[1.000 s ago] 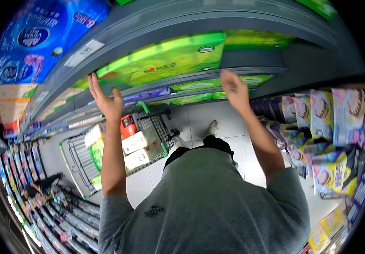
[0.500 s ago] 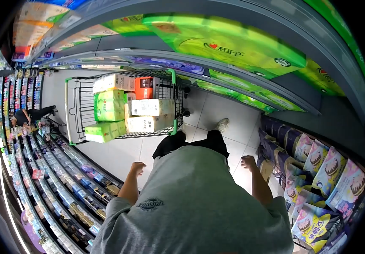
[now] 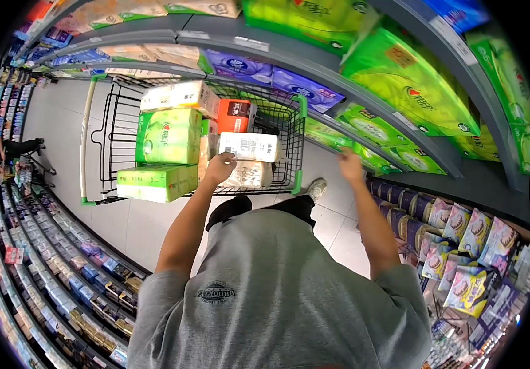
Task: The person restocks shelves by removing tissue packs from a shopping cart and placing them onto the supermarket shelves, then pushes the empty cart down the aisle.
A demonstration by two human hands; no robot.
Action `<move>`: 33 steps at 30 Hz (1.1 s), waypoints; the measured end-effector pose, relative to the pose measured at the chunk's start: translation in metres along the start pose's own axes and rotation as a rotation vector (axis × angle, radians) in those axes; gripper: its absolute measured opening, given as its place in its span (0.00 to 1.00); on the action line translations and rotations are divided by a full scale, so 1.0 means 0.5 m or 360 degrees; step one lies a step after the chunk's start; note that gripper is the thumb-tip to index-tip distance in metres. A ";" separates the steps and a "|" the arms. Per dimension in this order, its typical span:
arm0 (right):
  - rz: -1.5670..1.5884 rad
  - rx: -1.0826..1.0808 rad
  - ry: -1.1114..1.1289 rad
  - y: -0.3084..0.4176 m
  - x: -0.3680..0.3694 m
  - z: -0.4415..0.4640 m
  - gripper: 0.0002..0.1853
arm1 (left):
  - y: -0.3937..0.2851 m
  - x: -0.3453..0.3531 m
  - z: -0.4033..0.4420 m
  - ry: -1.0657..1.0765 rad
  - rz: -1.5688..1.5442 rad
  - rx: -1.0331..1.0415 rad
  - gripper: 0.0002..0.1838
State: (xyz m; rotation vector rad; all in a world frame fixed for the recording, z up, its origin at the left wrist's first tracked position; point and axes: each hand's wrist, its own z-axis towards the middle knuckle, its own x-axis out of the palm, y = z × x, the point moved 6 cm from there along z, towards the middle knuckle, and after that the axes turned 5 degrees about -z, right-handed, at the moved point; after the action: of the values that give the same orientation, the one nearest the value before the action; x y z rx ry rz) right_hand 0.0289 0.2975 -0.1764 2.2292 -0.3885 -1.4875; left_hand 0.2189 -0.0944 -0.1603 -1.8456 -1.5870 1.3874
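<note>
In the head view my left hand (image 3: 220,167) reaches over the near side of a shopping cart (image 3: 297,147). Its fingertips are at the left end of a white tissue pack (image 3: 249,146); finger and thumb look a little apart, and I cannot tell if they touch it. A second pale pack (image 3: 246,174) lies below that one. Left of the hand are a large green tissue pack (image 3: 169,136) and a flatter green pack (image 3: 154,182). Behind sit an orange-red pack (image 3: 234,115) and a cream pack (image 3: 176,95). My right hand (image 3: 349,165), motion-blurred, is raised right of the cart, before the lower shelf.
Shelves (image 3: 338,80) with green and purple tissue packs curve along the far side. Bagged goods (image 3: 455,246) stand at the right. Another shelf (image 3: 56,264) of small products runs along the left. A person (image 3: 13,147) is in the aisle at far left.
Both arms have risen forward from beside my body, the left hand into the cart and the right towards the shelf. The cart appears closer and further right.
</note>
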 end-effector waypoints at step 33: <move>-0.0789 -0.1059 0.0291 0.494 0.321 -0.005 0.39 | 0.222 -0.154 -0.103 0.0424 0.0300 0.0019 0.18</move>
State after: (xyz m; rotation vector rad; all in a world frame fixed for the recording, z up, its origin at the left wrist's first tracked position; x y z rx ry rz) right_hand 0.0944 0.0103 -0.1818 1.9382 0.6714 -1.3397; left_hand 0.3311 -0.1814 -0.1870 -2.1164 -1.2996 1.1593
